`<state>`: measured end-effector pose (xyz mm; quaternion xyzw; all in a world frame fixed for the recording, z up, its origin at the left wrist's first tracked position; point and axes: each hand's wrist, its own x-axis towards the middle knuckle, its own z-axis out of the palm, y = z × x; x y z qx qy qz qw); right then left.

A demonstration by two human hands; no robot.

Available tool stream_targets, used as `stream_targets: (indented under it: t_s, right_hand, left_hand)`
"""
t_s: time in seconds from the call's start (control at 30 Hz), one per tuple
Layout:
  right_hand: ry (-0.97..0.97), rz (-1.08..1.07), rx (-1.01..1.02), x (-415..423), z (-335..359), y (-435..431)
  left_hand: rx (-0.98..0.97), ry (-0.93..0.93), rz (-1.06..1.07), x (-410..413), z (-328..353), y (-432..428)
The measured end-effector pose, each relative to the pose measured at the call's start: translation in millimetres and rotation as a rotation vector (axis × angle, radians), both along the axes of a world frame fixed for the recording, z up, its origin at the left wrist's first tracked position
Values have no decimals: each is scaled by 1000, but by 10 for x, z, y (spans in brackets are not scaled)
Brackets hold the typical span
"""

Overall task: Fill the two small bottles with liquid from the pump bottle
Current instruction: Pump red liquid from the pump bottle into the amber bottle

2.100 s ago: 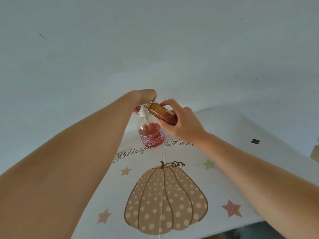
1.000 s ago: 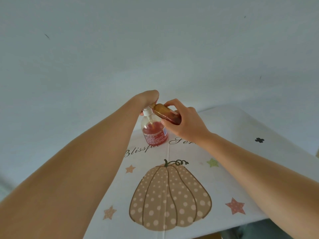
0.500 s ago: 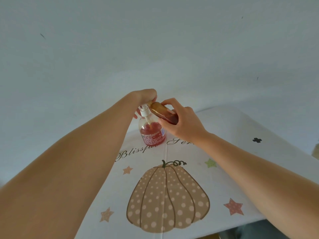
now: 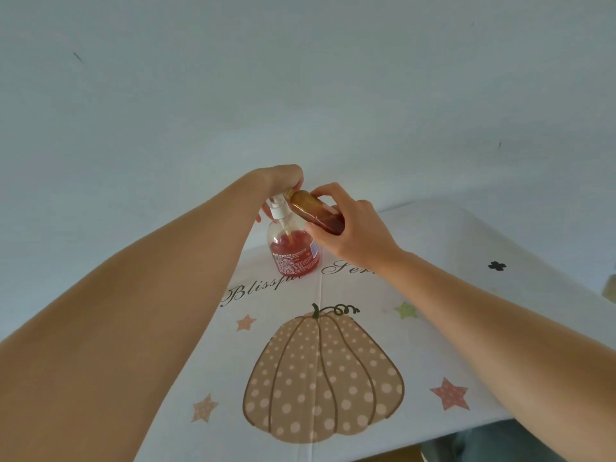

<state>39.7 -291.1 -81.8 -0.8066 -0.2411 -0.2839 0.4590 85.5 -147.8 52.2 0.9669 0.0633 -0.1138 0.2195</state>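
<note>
A clear pump bottle [image 4: 293, 255] with red liquid in its lower part stands upright at the far side of the table. My left hand [image 4: 283, 180] lies over its white pump head, fingers curled down around it. My right hand [image 4: 350, 231] grips a small amber bottle [image 4: 315, 213], tilted with its mouth up against the pump spout. Reddish liquid sits in the small bottle's lower end. The second small bottle is not in view.
A white tablecloth [image 4: 450, 261] with a dotted pumpkin print [image 4: 321, 378], coloured stars and script lettering covers the table. A plain pale wall rises right behind the table. The table's near edge runs along the bottom right.
Both hands stay at the pump head and small bottle throughout; only slight shifts of the view. The pump head appears to bob slightly under my left hand.
</note>
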Motion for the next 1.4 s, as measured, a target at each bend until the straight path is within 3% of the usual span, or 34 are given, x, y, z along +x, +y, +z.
stream_targets:
  t_s: [0.8, 1.07, 1.4]
  right_hand:
    - [-13, 1, -8, 7, 5, 0]
    - [2, -5, -20, -14, -8, 14]
    - [17, -1, -13, -15, -2, 12]
  left_hand:
    - [45, -3, -18, -40, 51, -45]
    - [-61, 56, -8, -38, -12, 14]
    - [-55, 66, 7, -41, -48, 24]
